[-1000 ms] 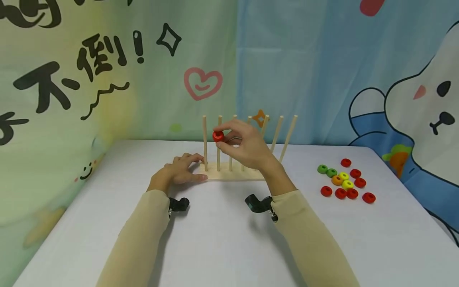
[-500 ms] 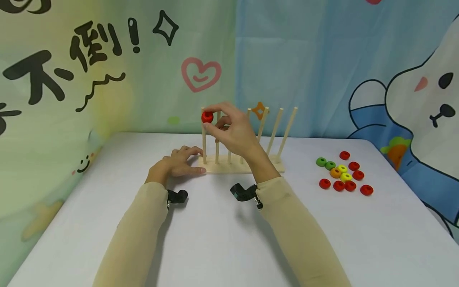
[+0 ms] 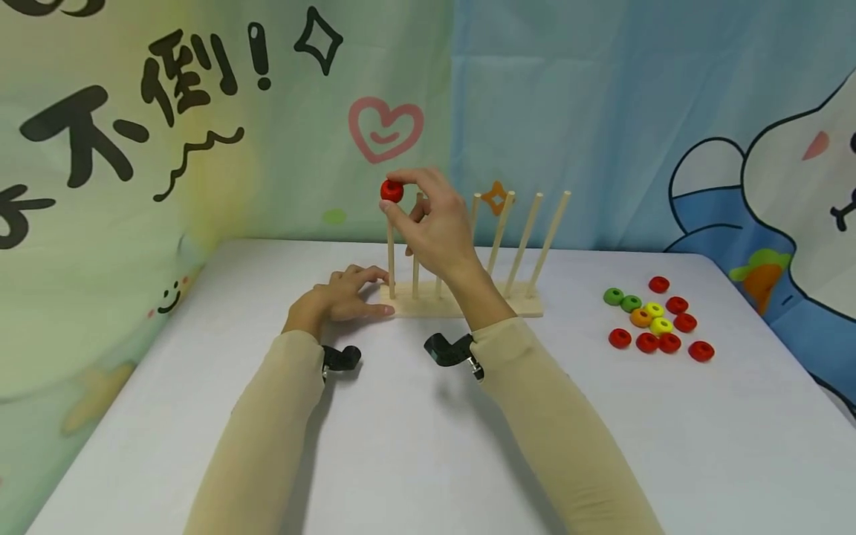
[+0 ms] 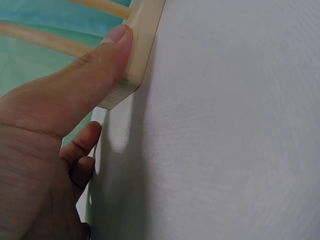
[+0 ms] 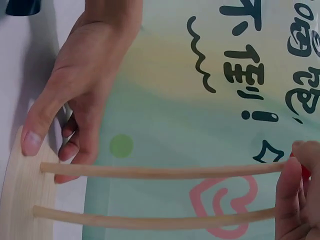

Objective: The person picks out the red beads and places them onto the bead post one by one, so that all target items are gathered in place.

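On my feed, the right hand [image 3: 438,227] pinches a red bead [image 3: 391,191] at the top of the leftmost peg [image 3: 391,260] (threaded or not, I can't tell); I'd keep its hole squared while the left hand [image 3: 342,294] grips the wooden base [image 3: 428,306].

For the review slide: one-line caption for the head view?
Right hand pinches a red bead at the top of the leftmost peg; left hand holds the left end of the wooden base.
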`<state>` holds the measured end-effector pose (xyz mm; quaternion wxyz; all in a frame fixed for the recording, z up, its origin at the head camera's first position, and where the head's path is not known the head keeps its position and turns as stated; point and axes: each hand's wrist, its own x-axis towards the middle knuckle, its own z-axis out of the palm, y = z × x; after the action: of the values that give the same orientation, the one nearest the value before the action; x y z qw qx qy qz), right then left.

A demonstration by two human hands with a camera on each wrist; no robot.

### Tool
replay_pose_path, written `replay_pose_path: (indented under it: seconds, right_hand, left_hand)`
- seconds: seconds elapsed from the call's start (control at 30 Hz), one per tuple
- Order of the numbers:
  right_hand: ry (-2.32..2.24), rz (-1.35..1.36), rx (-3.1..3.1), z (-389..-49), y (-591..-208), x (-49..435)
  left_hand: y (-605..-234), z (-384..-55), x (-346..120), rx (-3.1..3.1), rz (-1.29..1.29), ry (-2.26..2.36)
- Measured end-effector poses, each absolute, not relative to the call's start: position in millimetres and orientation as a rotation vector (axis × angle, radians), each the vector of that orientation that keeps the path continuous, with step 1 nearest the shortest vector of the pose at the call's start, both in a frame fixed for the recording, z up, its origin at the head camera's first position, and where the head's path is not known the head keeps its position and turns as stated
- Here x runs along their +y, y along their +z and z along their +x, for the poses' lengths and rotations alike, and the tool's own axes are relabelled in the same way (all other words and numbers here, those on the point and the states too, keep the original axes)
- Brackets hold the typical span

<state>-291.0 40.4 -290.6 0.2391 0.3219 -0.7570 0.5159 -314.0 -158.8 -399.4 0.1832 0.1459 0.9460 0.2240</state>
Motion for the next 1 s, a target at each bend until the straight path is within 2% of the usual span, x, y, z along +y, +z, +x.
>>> replay_pose_path:
  seconds: [0.47,1.0]
  right_hand:
    - [1.306,0.773,-2.227,-284.1,-282.2,34.5]
    - [1.287,1.02,-1.997,-236.7,-283.2,70.6]
  left_hand:
    - [-399.9,-313.5,-159.9,2.675,0.414,0.629]
    - [-397.6,-314.2,-159.7,2.669,0.402,0.641]
